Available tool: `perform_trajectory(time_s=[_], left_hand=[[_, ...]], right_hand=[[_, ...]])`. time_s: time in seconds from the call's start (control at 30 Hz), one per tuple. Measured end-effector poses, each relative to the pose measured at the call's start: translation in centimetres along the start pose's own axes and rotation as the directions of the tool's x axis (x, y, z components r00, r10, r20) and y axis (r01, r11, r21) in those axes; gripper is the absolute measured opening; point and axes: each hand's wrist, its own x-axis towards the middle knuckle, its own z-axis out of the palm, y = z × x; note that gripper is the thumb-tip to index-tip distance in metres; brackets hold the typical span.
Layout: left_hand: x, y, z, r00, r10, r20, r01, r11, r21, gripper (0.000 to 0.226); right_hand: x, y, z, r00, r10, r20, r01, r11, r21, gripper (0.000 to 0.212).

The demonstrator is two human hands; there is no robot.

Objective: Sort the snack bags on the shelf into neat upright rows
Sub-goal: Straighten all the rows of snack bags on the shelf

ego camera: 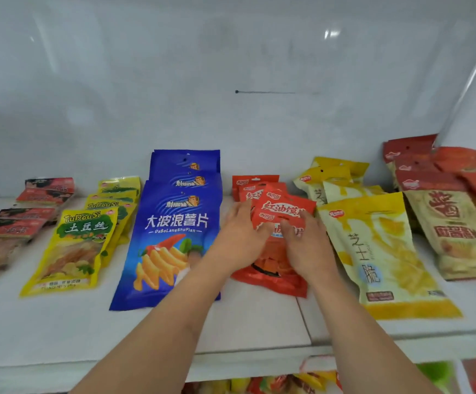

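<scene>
Snack bags lie flat in overlapping rows on a white shelf (259,317). In the middle is a row of red-orange bags (270,277). Both my hands are on it. My left hand (239,240) and my right hand (305,245) hold one small red bag (285,207) by its lower edge, thumbs at the front, and it sits tilted above the others. Left of this row lie tall blue chip bags (174,223). To the right lie yellow cheese-crisp bags (384,251).
Yellow potato-shred bags (80,237) and dark red bags (9,228) fill the left side. Beige bags with red tops (452,223) crowd the far right, beside a white upright. A white back wall stands close behind. More snack bags (259,385) show on the shelf below.
</scene>
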Motion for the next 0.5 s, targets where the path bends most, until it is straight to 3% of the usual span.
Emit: perform_trajectory(time_s=[0.17, 0.27, 0.4, 0.5], left_hand=[[2.2, 0.3, 3.7, 0.973, -0.23, -0.01, 0.23, 0.972, 0.042, 0.075], [2.0, 0.3, 4.5, 0.97, -0.238, -0.052, 0.241, 0.968, 0.075, 0.081], [1.0, 0.9, 4.4, 0.972, -0.222, -0.081, 0.229, 0.969, 0.092, 0.056], [1.3, 0.8, 4.1, 0.966, -0.242, -0.094, 0.25, 0.964, 0.093, 0.055]], right_hand=[[1.1, 0.9, 0.5, 0.999, 0.04, 0.037, -0.044, 0.992, 0.121, 0.06], [1.8, 1.0, 0.5, 0.997, 0.032, 0.076, -0.045, 0.983, 0.178, 0.06], [2.9, 1.1, 0.6, 0.993, 0.005, 0.114, -0.027, 0.981, 0.19, 0.058], [3.9, 1.3, 0.8, 0.993, -0.021, 0.114, -0.001, 0.982, 0.187, 0.055]])
